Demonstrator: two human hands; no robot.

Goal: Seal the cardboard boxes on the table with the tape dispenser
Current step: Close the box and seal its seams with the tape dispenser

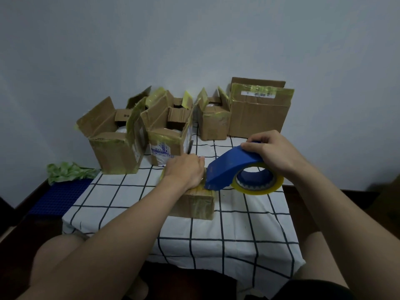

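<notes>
Small cardboard box (194, 204) at frame centre on desk (238, 234); likely light, stiff-walled, best steadied from above. Left hand (184, 172) presses its top, finger curl hidden, cannot tell. Right hand (270, 152) fingers wrapped over blue tape dispenser (229, 167), nose on box.

1. Your left arm reaches forward from the lower left, forearm bare, wrist fairly straight.
2. Your left hand (184, 172) lies palm down with its back upward, pressing on top of the small box (194, 204). The thumb points right (the fingers run away from you, foreshortened).
3. Your right arm comes in from the lower right, raised higher than the left.
4. Your right hand (270, 152) grips the tape dispenser (229, 167) from above, fingers curled round its top.
</notes>
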